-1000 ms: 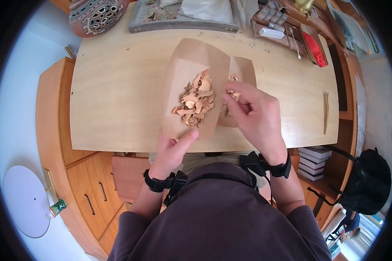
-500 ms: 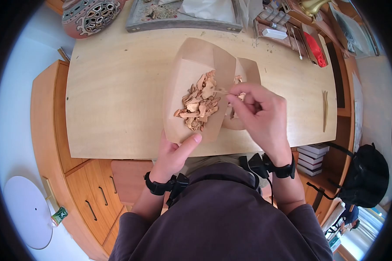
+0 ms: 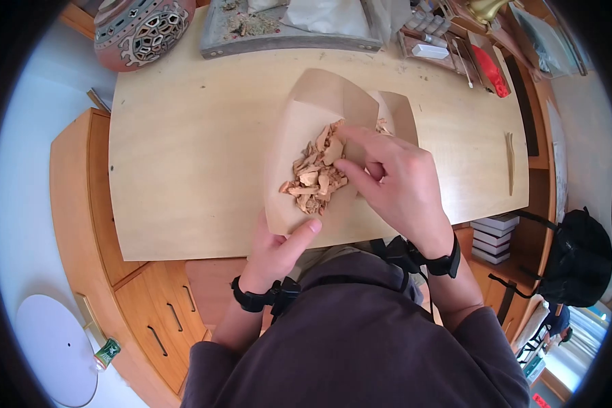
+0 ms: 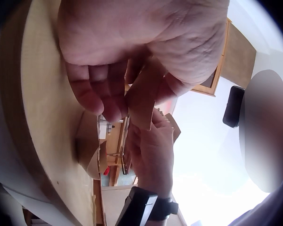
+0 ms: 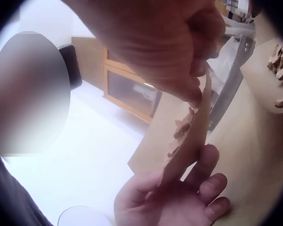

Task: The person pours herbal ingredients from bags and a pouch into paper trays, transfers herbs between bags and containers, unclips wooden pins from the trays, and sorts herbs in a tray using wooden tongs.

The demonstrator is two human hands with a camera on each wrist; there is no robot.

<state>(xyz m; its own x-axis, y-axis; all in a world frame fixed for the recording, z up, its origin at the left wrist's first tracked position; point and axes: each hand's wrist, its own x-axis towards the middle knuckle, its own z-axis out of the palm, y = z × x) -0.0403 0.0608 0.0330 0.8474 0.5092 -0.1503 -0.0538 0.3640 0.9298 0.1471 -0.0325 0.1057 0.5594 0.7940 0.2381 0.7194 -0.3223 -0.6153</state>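
My left hand [image 3: 279,250] grips the near end of a brown paper tray [image 3: 311,98], thumb over the rim and fingers beneath. A pile of dried, tan root-like slices [image 3: 311,178] lies inside it. Over the pile's right side is my right hand [image 3: 404,182], its index finger and thumb spread apart at the slices. In the right wrist view its fingertips reach inside the tray, above the slices [image 5: 181,129]. A second paper tray [image 3: 402,115] stands on the table behind the right hand, partly hidden, with more slices [image 5: 282,66] in it.
Wooden tweezers [image 3: 509,163] lie near the table's right edge. Along the back stand a grey tray [image 3: 292,47] with plant bits and a white bag, a patterned pot [image 3: 139,41] and a wooden rack [image 3: 449,60] of small items. The table's front edge runs under the left hand.
The right hand, which pinched a thin piece beside the held tray half a second ago, has moved left over the pile, with finger and thumb now apart. The left hand keeps its grip.
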